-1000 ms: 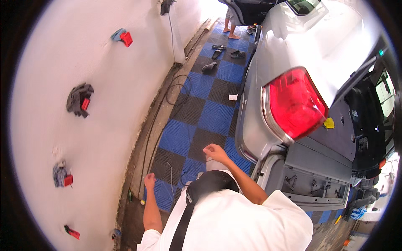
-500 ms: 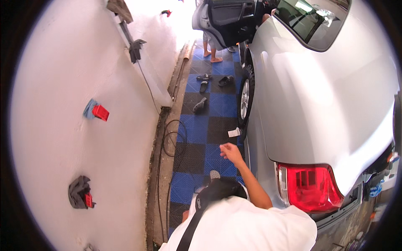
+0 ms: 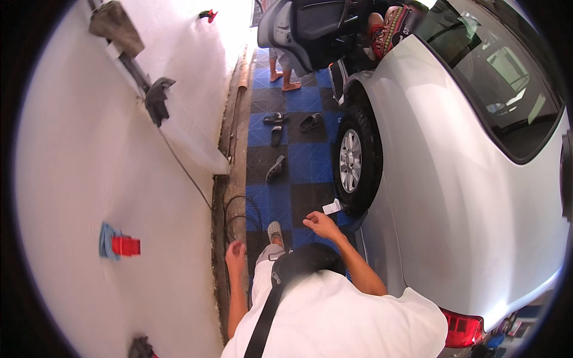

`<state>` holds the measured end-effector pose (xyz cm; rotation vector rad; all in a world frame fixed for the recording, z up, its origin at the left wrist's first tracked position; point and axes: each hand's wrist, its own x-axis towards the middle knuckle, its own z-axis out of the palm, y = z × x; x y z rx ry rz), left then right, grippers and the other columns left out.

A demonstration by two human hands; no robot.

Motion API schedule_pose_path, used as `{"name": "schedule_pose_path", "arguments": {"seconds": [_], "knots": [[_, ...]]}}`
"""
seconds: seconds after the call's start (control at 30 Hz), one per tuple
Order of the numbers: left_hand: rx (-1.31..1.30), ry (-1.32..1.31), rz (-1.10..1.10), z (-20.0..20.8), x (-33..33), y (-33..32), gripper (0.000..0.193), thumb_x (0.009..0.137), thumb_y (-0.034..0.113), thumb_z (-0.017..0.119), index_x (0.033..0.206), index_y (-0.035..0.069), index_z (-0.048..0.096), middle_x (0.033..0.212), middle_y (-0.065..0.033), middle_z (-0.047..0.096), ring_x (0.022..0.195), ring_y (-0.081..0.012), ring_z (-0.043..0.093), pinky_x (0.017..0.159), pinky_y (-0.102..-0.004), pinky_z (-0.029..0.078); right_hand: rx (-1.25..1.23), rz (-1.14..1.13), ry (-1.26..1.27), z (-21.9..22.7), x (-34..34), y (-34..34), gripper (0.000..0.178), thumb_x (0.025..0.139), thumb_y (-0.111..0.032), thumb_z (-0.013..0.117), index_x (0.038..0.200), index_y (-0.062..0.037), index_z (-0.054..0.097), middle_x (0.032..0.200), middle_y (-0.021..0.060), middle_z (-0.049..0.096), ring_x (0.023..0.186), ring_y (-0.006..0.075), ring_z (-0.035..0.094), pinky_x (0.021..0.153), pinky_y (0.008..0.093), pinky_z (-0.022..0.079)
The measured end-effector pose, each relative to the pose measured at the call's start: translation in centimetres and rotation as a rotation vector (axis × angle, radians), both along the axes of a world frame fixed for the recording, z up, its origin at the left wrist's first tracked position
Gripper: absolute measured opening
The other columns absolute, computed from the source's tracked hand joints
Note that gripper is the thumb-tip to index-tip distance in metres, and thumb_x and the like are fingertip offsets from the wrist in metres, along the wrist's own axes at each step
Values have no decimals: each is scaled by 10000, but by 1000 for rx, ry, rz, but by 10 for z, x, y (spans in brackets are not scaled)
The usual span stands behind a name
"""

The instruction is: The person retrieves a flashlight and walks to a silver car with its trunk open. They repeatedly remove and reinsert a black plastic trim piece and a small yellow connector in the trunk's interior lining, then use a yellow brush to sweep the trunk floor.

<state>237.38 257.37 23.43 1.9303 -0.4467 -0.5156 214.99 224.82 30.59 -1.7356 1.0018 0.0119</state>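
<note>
My left hand (image 3: 236, 255) hangs beside the wall's base, near a coiled black hose (image 3: 243, 198) on the ground. Its fingers are loosely bent and I see nothing in them. My right hand (image 3: 321, 224) is in front of me with fingers loosely curled and a little apart, holding nothing that shows. Just beyond it a small white paper (image 3: 331, 206) lies against the rear wheel (image 3: 351, 160) of a silver car (image 3: 441, 197). A black strap and bag (image 3: 307, 261) cross my white shirt, and one grey clog (image 3: 274, 231) shows on my foot.
Several dark shoes (image 3: 276, 135) lie on the blue and black floor tiles (image 3: 310, 161). Farther on, a car door (image 3: 316, 33) hangs open, with a person's bare feet (image 3: 291, 86) beneath. Another person is seated inside. Red wall holders (image 3: 126, 246) with cloths line the white wall.
I have moved forward along the car; the wheel, shoes and door are nearer, and the tail light has slid to the lower edge. My left hand has come into view.
</note>
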Motion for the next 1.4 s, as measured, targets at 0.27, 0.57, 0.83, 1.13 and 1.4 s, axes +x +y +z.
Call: {"name": "schedule_pose_path", "arguments": {"seconds": [0.27,0.57,0.83,1.13,1.4], "knots": [[-94,-139,-405,163,217,-289,444,927,172,777,1329,48,637,1292,-109,689,1121,-246,684,931,-376,551,-417,-411,-91,114,43,-102,474,936,-357,738,1268,-26,663,1161,176,715,976,300,706,879,408,548],[-372,-528,-575,303,289,-557,494,911,196,792,1360,88,616,1405,-116,610,1269,-282,601,1026,-420,488,369,-67,-723,222,76,-205,211,973,-192,730,1107,-29,715,998,35,750,875,120,684,839,303,531],[-473,-1061,-409,389,321,-761,626,863,245,831,1412,92,571,1469,-191,520,1373,-381,496,1132,-499,404,215,723,-670,254,173,-319,417,1114,-326,468,1323,6,611,1307,188,642,1248,322,603,1085,412,459],[-548,-1364,17,405,358,-936,1140,694,513,944,1494,-64,372,1507,-222,401,1442,-412,361,1202,-529,290,397,759,-644,240,258,-433,519,1138,-412,366,1363,30,520,1337,181,564,1266,343,539,1104,418,405],[-668,-1348,163,379,397,-980,1242,644,518,979,1528,-62,327,1362,-244,565,1146,-388,664,968,-446,574,337,633,-732,230,328,-550,547,1133,-466,347,1354,-1,531,1276,176,601,1216,339,545,1080,429,396]]}}
